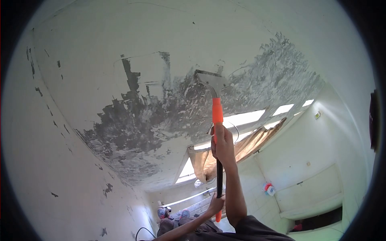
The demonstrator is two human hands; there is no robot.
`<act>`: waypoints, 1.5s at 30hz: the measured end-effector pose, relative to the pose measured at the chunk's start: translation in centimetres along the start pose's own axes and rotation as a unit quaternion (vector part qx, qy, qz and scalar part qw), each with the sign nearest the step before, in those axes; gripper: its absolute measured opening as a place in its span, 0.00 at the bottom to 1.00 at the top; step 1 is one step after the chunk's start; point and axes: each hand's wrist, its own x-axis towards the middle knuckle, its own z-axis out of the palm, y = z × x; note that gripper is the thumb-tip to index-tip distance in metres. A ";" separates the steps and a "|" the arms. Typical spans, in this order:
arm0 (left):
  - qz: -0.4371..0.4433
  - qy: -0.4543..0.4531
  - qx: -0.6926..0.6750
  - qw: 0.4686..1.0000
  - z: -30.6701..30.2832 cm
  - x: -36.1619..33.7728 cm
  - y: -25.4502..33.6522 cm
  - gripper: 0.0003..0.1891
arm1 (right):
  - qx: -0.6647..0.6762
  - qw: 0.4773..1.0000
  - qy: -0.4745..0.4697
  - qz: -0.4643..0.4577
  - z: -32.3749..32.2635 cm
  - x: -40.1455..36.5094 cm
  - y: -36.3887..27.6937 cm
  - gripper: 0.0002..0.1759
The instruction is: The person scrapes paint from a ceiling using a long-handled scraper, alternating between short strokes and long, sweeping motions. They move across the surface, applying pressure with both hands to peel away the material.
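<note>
A long-handled scraper (pixel 217 110) reaches up to the ceiling, its wide metal head (pixel 212 80) right at the peeling surface. My right hand (pixel 223 144) is wrapped round the handle just below the orange collar. Lower down, my left hand (pixel 217 203) is closed round the black shaft, above the orange end. Around the blade, the ceiling (pixel 132 128) shows a broad grey patch where the pale coating is gone, with ragged edges and streaks.
Behind the handle is a window (pixel 249 117) with a brown curtain (pixel 257 140) hanging across it. The left wall (pixel 56 160) has chipped spots. A red, white and blue item (pixel 269 189) is on the far wall, near a recessed shelf (pixel 317 219). Shoes (pixel 163 213) show below.
</note>
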 end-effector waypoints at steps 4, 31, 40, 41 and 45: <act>-0.117 0.020 -0.155 0.981 0.2 -1.0 0.1 0.16 | -0.042 0.996 0.043 -0.068 -0.2 0.6 5.3 0.26; -0.044 -0.026 0.026 0.998 -1.9 1.9 -1.9 0.13 | -0.030 0.994 0.023 -0.101 -0.7 2.4 2.6 0.26; -0.093 0.023 -0.002 0.995 -1.4 1.2 -1.4 0.17 | -0.147 0.964 0.066 -0.211 -1.2 1.9 4.4 0.22; -0.095 0.036 -0.015 0.995 -1.2 1.8 0.6 0.18 | -0.075 0.986 0.038 -0.143 -1.4 2.2 2.3 0.25; -0.106 0.017 -0.041 0.993 -0.7 3.4 1.6 0.21 | -0.031 0.991 0.034 -0.125 -1.7 2.6 1.0 0.28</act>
